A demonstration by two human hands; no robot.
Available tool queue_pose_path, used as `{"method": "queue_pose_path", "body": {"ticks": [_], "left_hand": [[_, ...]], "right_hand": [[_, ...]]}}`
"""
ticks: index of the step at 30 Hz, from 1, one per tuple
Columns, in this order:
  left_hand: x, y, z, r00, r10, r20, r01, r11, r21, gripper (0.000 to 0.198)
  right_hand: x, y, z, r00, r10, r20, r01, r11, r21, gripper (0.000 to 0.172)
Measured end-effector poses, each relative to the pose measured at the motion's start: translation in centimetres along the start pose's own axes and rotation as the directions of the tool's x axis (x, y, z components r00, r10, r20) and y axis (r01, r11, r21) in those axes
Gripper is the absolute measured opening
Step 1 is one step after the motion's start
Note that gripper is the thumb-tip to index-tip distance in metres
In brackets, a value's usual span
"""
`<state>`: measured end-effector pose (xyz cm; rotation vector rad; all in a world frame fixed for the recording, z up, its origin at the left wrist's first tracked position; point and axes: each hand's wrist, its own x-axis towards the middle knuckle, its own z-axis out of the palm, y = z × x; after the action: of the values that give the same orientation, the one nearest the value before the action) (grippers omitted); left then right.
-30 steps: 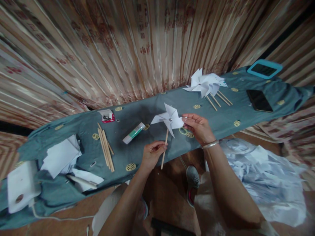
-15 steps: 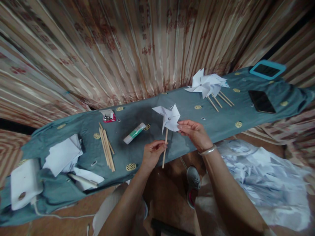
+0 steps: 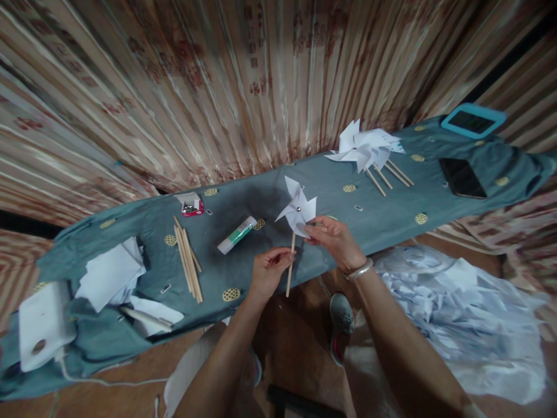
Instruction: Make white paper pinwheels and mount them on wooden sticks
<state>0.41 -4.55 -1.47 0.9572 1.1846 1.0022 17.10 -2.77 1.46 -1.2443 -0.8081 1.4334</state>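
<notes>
A white paper pinwheel (image 3: 297, 208) with a silver pin at its centre stands nearly upright over the table's front part. My left hand (image 3: 270, 271) pinches its wooden stick (image 3: 290, 273) about midway along. The thumb and fingers of my right hand (image 3: 334, 238) are closed on the lower right blade. Left of the pinwheel lies a glue stick (image 3: 237, 235) with a green label. Several bare wooden sticks (image 3: 187, 261) rest farther left, below a small red box of pins (image 3: 191, 206).
Finished pinwheels (image 3: 368, 148) lie piled at the back right, near a black phone (image 3: 462, 178) and a blue-framed device (image 3: 473, 121). Paper squares (image 3: 111, 270) and a white corded box (image 3: 46, 325) occupy the left end. A bag of paper pieces (image 3: 461, 313) sits on the floor.
The pinwheel's blades have turned on the pin. My right hand has moved slightly left and down with a blade in its fingers, while my left hand has kept its hold on the stick.
</notes>
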Motion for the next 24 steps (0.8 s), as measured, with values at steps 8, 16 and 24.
{"method": "queue_pose_path", "body": {"ticks": [8, 16, 24], "left_hand": [[-0.5, 0.4, 0.0, 0.994, -0.082, 0.075, 0.086, 0.995, -0.049, 0.021], [-0.6, 0.7, -0.1, 0.993, -0.099, 0.061, 0.102, 0.993, -0.057, 0.021], [-0.4, 0.7, -0.3, 0.997, -0.074, 0.003, 0.074, 0.994, -0.077, 0.022]], "right_hand": [[1.9, -1.1, -2.8, 0.964, -0.142, -0.224, 0.164, 0.983, 0.084, 0.041], [2.2, -1.5, -3.1, 0.975, -0.159, -0.158, 0.173, 0.982, 0.078, 0.033], [1.6, -1.2, -2.7, 0.979, -0.138, -0.149, 0.146, 0.988, 0.041, 0.031]]}}
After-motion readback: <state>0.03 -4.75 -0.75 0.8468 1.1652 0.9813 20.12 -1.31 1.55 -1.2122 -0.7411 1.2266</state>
